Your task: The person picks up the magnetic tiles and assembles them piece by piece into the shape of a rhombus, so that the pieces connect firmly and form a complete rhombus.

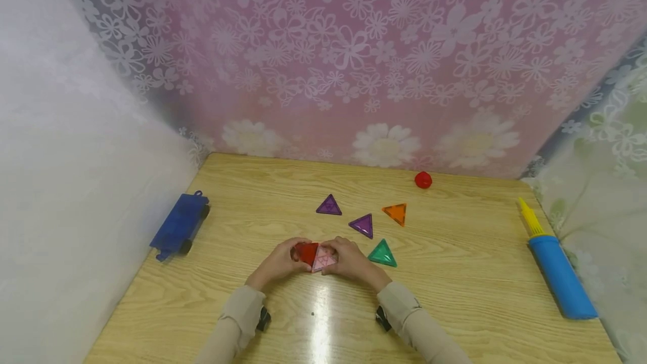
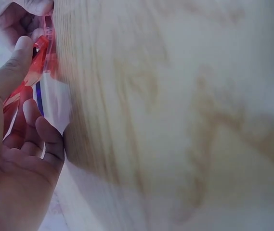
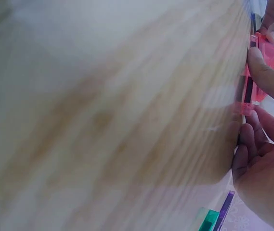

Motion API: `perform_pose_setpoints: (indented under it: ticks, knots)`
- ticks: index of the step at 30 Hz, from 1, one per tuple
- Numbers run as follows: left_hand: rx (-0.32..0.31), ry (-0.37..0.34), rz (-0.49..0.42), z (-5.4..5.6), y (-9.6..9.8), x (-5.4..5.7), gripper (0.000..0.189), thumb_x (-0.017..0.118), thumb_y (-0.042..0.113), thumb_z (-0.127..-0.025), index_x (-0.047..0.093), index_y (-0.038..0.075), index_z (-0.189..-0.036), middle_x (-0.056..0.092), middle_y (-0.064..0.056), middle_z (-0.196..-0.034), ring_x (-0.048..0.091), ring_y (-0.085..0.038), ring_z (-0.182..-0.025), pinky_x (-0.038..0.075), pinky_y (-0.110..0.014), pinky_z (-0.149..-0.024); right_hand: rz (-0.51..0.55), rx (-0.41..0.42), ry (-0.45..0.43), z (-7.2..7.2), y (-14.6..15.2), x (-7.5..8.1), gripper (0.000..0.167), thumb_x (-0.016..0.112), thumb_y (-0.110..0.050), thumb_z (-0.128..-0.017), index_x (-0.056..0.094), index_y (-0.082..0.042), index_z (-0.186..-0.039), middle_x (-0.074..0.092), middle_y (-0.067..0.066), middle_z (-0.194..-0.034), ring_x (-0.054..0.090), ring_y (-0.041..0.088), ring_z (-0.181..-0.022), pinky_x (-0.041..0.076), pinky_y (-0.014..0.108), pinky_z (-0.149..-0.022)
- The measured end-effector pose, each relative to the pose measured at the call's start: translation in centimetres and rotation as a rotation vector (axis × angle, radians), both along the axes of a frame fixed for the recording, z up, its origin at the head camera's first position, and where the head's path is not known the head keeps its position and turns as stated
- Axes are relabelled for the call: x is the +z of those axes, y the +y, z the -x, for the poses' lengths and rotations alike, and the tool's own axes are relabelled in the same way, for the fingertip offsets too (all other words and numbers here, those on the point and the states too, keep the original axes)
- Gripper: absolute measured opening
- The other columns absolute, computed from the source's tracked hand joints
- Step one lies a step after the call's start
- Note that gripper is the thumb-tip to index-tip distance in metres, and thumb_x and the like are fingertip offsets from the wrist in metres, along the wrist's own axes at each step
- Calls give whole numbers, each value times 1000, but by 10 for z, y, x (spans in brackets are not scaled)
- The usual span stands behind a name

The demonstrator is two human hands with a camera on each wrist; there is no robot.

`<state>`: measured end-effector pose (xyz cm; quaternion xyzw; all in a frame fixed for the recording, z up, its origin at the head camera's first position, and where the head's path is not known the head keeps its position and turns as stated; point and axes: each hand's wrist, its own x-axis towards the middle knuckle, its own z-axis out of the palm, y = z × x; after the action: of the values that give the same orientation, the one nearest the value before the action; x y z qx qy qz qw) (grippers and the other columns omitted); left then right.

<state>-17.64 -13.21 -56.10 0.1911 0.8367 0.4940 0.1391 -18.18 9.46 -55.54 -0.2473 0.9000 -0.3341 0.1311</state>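
Two hands meet in the middle of the wooden surface [image 1: 455, 296]. The left hand [image 1: 275, 265] holds a red triangle [image 1: 305, 253]. Its grip is clenched on that piece, with the thumb on one side and the fingers on the other. In the left wrist view the thumb [image 2: 11, 67] presses along the red triangle [image 2: 31, 72], which stands on its edge by the wood.

The right hand [image 1: 354, 263] holds a pink triangle [image 1: 323, 260]. Its grip is clenched on that piece too. In the right wrist view the thumb [image 3: 267, 77] lies on the pink triangle [image 3: 271, 57], and the other fingers curl under it.

The red and pink pieces touch each other between the two hands, near the front of the surface.

A green triangle [image 1: 382, 254] lies just beside the right hand. A little farther back lie two purple triangles, one [image 1: 362, 224] near the green one and one [image 1: 329, 205] behind it. An orange triangle [image 1: 395, 213] lies near them.

A small red ball [image 1: 423, 180] sits at the back by the flowery pink wall. A blue toy cart [image 1: 179, 226] sits at the left edge. A blue pump with a yellow tip [image 1: 556, 268] lies at the right edge.
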Motion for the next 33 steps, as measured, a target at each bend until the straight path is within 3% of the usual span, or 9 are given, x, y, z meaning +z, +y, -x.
perform_pose_setpoints:
  ticks: [3,8,13,19,29,33]
  knots:
    - [-14,5,9,0,-1,0,57,79,15,-77,56,3,-128,59,-4,-93,49,-12,-73,44,-21,-62,63,-27,-35,2,0,2,61,78,-30,-78,56,-4,-129,57,2,-101,51,17,-91,43,35,-85]
    - [-17,10,37,0,-1,-1,57,78,15,-78,55,2,-128,58,-3,-92,49,-11,-72,45,-21,-62,130,-105,40,9,2,5,32,66,-23,-91,62,-6,-118,55,-3,-87,49,11,-78,45,25,-68]
    - [-10,17,44,0,-1,1,57,79,15,-78,55,2,-128,56,-2,-89,49,-10,-72,45,-21,-63,99,-160,161,18,3,8,25,61,-22,-94,65,-7,-114,62,4,-103,57,21,-97,50,37,-85]
    - [-16,41,45,0,0,-1,58,79,14,-77,55,0,-128,57,-3,-90,48,-9,-72,44,-20,-63,40,-155,261,29,9,8,32,64,-20,-91,63,-3,-118,62,14,-120,52,34,-118,36,50,-104]
    - [-22,43,85,1,-1,0,58,79,13,-77,55,1,-128,55,0,-89,47,-8,-71,43,-20,-61,-98,-123,223,41,17,5,52,60,-29,-93,47,-4,-137,46,17,-141,32,37,-136,20,55,-113]
    - [-22,42,87,1,-1,2,57,78,13,-78,55,1,-128,55,0,-89,47,-9,-71,43,-20,-61,-146,-106,205,47,18,6,54,58,-32,-94,45,-5,-139,43,16,-144,28,36,-139,17,55,-114]
